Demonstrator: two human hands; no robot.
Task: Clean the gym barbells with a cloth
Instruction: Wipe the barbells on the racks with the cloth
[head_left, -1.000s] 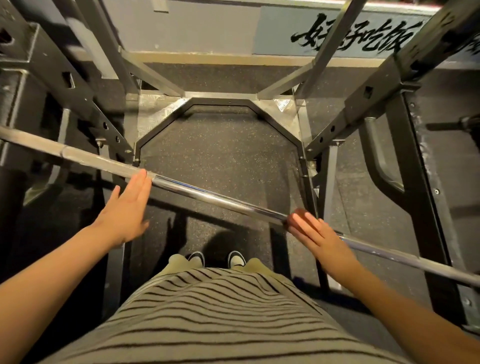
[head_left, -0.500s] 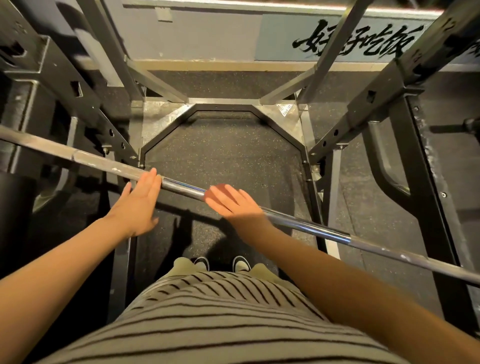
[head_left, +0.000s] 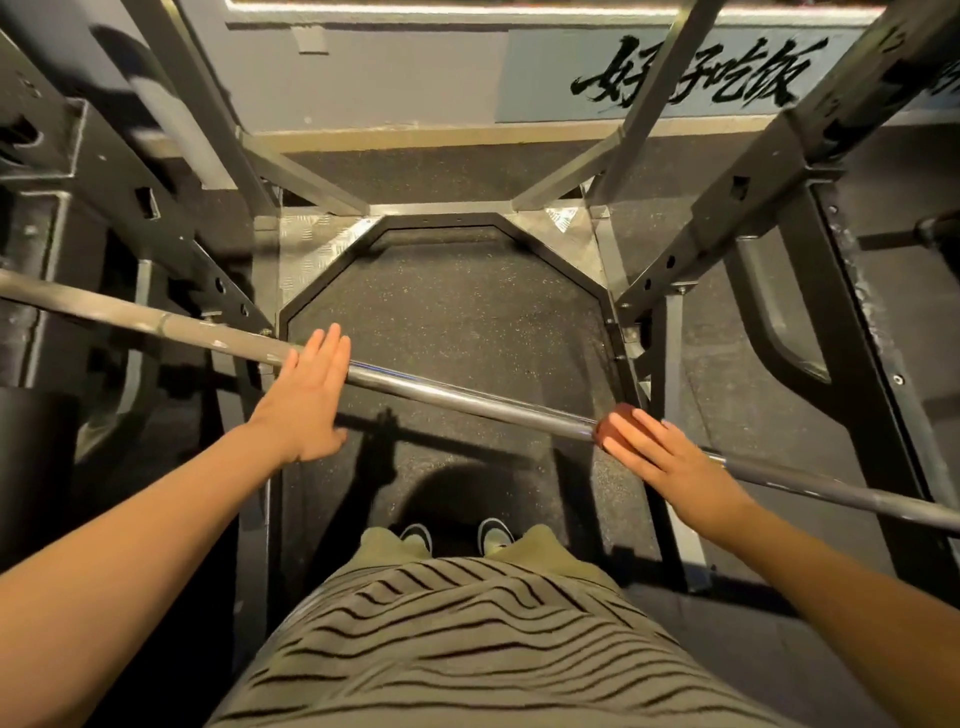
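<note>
**Two flat hands on a racked bar**

Head view: the barbell (head_left: 467, 399) ran aslant across the frame, from the middle left edge down to the lower right. It crossed in front of the black steel rack (head_left: 769, 171), whose beams reached in from both upper corners.

The left hand (head_left: 306, 400) lay left of centre, fingers straight and together. Its fingertips rested across the bar – nothing was gripped.

The right hand (head_left: 660, 452) sat right of centre, well apart from the left. Its fingers were laid out straight over the bar, pressing a small reddish-brown cloth (head_left: 605, 428) against the steel. Only the cloth's end showed, past the fingertips on the side toward the centre of the frame. The thumb was hidden, so I could not tell whether it hooked under the bar.

Below the bar lay the speckled dark floor mat (head_left: 447, 312). At lower centre were two dark shoes (head_left: 415, 535) – above them, a striped shirt (head_left: 467, 649). A wall sign (head_left: 691, 78) with black brush lettering sat at upper right.
</note>
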